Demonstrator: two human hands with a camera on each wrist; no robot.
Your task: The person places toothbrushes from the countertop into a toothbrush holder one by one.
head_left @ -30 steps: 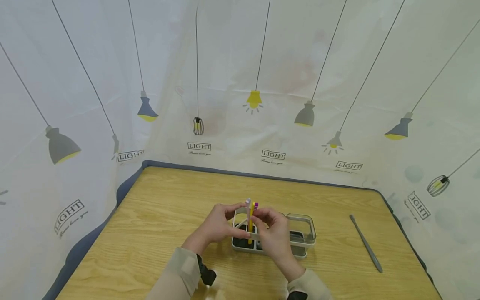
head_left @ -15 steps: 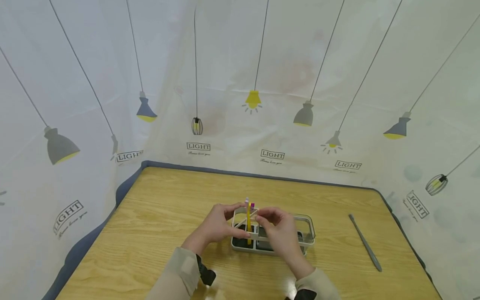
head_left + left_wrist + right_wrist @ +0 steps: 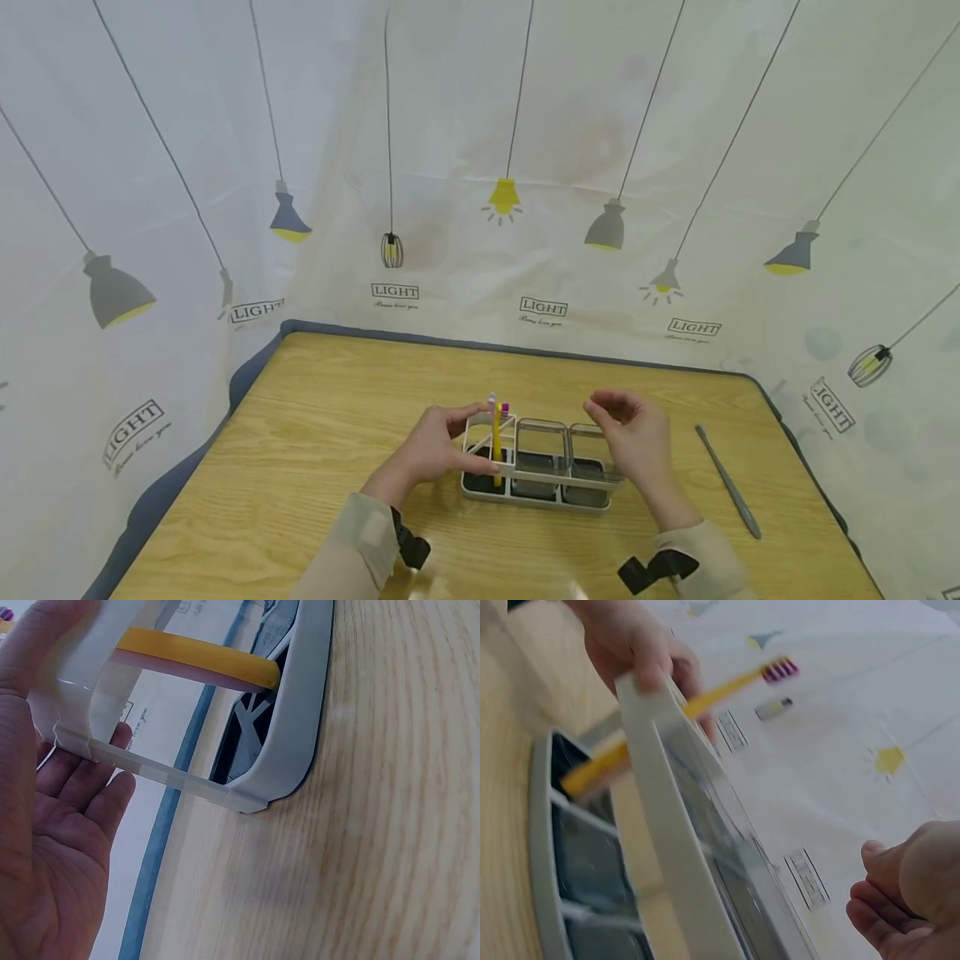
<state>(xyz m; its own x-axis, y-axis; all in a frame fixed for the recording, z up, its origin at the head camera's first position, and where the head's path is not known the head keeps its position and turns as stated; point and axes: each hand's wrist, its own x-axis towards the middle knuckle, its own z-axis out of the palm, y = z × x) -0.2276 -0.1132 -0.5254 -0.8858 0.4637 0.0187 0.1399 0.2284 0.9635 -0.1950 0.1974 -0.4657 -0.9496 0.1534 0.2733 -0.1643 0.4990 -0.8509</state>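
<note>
My left hand (image 3: 431, 450) grips the left end of a white toothbrush holder (image 3: 536, 502), thumb along the front of its upper frame and fingers behind. A yellow toothbrush (image 3: 497, 442) with purple bristles stands upright in the left compartment. Beside it the pale head of a second toothbrush (image 3: 492, 400) shows; its handle is mostly hidden, though a pinkish strip lies along the yellow handle (image 3: 202, 656) in the left wrist view. My right hand (image 3: 641, 433) hovers by the holder's right end, fingers loosely bent and nothing in them, apart from the frame in the right wrist view.
Two clear cups (image 3: 542, 446) sit in the holder's middle and right places. On the wooden table (image 3: 337, 400), to the right, lies a slender grey stick-like thing (image 3: 729, 483), wider at its near end. A lamp-printed curtain (image 3: 450, 125) surrounds the table's far sides.
My right hand has let go of the yellow toothbrush and moved right, past the cups, to the holder's right end. My left hand has kept its grip on the holder.
</note>
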